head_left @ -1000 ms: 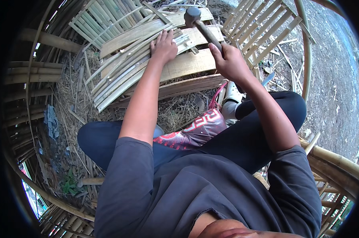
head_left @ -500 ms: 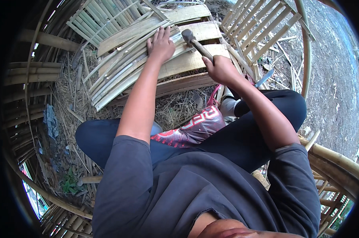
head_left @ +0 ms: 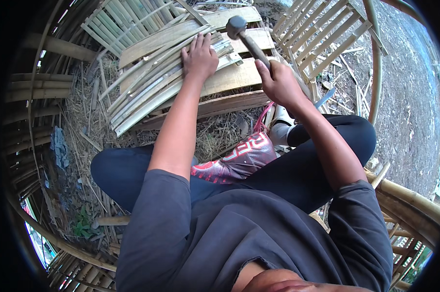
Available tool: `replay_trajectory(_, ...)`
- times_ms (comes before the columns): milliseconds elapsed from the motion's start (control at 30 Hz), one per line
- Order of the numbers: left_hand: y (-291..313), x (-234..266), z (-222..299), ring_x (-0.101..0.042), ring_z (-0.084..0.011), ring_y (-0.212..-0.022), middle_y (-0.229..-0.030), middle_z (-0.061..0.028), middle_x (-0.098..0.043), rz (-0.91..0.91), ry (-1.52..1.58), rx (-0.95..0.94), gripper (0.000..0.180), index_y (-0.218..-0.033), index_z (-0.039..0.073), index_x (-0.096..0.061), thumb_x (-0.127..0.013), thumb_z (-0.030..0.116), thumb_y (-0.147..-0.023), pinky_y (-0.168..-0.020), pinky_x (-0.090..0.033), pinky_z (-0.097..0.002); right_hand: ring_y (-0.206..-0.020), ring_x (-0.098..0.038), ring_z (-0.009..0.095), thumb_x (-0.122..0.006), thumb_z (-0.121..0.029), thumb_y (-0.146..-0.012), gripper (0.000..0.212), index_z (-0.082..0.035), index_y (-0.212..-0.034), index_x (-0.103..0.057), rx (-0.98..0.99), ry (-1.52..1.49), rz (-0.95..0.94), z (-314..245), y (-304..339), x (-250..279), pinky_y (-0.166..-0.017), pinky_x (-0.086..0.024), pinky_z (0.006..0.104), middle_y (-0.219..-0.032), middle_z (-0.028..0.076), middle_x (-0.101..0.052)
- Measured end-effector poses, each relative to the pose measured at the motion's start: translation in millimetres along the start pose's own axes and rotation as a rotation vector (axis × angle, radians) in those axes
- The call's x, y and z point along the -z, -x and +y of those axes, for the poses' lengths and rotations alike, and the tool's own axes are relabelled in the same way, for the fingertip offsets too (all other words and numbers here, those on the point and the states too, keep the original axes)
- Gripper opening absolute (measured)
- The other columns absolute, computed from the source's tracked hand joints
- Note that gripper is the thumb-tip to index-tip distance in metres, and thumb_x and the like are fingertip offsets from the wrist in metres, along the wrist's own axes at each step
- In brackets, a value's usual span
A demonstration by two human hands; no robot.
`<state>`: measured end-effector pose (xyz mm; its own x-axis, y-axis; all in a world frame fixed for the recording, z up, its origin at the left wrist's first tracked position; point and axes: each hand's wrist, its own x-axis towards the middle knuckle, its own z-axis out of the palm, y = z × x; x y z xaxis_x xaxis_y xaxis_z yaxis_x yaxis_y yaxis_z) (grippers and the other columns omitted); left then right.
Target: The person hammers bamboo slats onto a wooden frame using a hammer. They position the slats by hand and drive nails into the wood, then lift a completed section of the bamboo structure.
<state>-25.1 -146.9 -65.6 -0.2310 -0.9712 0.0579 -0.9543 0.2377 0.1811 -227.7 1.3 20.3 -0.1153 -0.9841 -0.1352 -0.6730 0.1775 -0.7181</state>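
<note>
My left hand (head_left: 200,59) lies with its fingers stretched out on a bundle of split bamboo strips (head_left: 149,82), pressing them against a low stand of pale wooden planks (head_left: 234,82). The strips run slantwise, fanning out at the near left end, their other ends beside my fingers. My right hand (head_left: 283,85) is wrapped around the wooden handle of a hammer (head_left: 236,27). The dark hammer head is raised above the planks, to the right of the strip ends, and touches nothing that I can see.
Slatted bamboo panels stand at the far left (head_left: 115,29) and far right (head_left: 322,34). A bluish blade (head_left: 325,99) lies right of the planks. A printed bag (head_left: 244,158) rests between my legs. An upright bamboo pole (head_left: 375,73) rises at the right; dry scraps litter the ground.
The hammer has risen from beside the strip ends, and my right hand has moved slightly right with it. My left hand stays on the strips, almost unmoved.
</note>
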Motion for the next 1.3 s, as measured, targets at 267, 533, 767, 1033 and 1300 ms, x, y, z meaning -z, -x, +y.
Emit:
replay_trajectory(267, 5, -5, 2, -0.020, -0.0226, -0.157, -0.171, -0.0063, -0.021, 0.112, -0.043, -0.048, 0.059, -0.162, 0.018, -0.029, -0.030, 0.032, -0.105, -0.127, -0.008, -0.0551, -0.081, -0.069, 0.051, -0.052, -0.044, -0.103, 0.061, 0.013, -0.088, -0.069, -0.042, 0.103, -0.150, -5, -8, 6, -0.078, -0.053, 0.0555, -0.080, 0.037, -0.066)
replay_trajectory(533, 9, 1, -4, -0.032, -0.0260, -0.153, -0.166, -0.0096, -0.034, 0.252, 0.130, -0.221, 0.065, -0.155, 0.017, -0.045, -0.053, 0.050, -0.099, -0.125, -0.011, -0.0620, -0.082, -0.069, 0.052, -0.055, -0.045, -0.101, 0.062, 0.013, -0.085, -0.070, -0.112, 0.130, -0.046, 10, -11, -14, -0.078, -0.054, 0.0548, -0.080, 0.037, -0.067)
replay_trajectory(767, 19, 20, -1, -0.037, -0.0261, -0.151, -0.162, -0.0108, -0.040, -0.004, 0.143, -0.392, 0.071, -0.142, 0.018, -0.061, -0.078, 0.053, -0.082, -0.122, -0.022, -0.0648, -0.081, -0.069, 0.051, -0.055, -0.046, -0.100, 0.064, 0.015, -0.084, -0.069, -0.177, 0.068, 0.099, 16, -22, -1, -0.078, -0.053, 0.0545, -0.078, 0.036, -0.066)
replay_trajectory(1033, 16, 10, 4, -0.034, -0.0353, -0.151, -0.162, -0.0148, -0.038, -0.009, -0.052, -0.503, 0.065, -0.149, 0.007, -0.047, -0.064, 0.042, -0.098, -0.115, -0.028, -0.0728, -0.084, -0.070, 0.049, -0.056, -0.040, -0.102, 0.054, 0.008, -0.083, -0.071, -0.126, 0.212, 0.217, 45, -37, -4, -0.078, -0.056, 0.0545, -0.084, 0.032, -0.070)
replay_trajectory(1300, 23, 23, 0, -0.013, -0.0336, -0.158, -0.172, -0.0106, -0.014, -0.206, -0.024, -0.459, 0.075, -0.163, 0.016, -0.026, -0.058, 0.042, -0.101, -0.122, -0.012, -0.0689, -0.083, -0.072, 0.046, -0.058, -0.038, -0.102, 0.047, 0.009, -0.099, -0.066, -0.080, 0.294, 0.226, 66, -46, -30, -0.075, -0.058, 0.0528, -0.086, 0.029, -0.072)
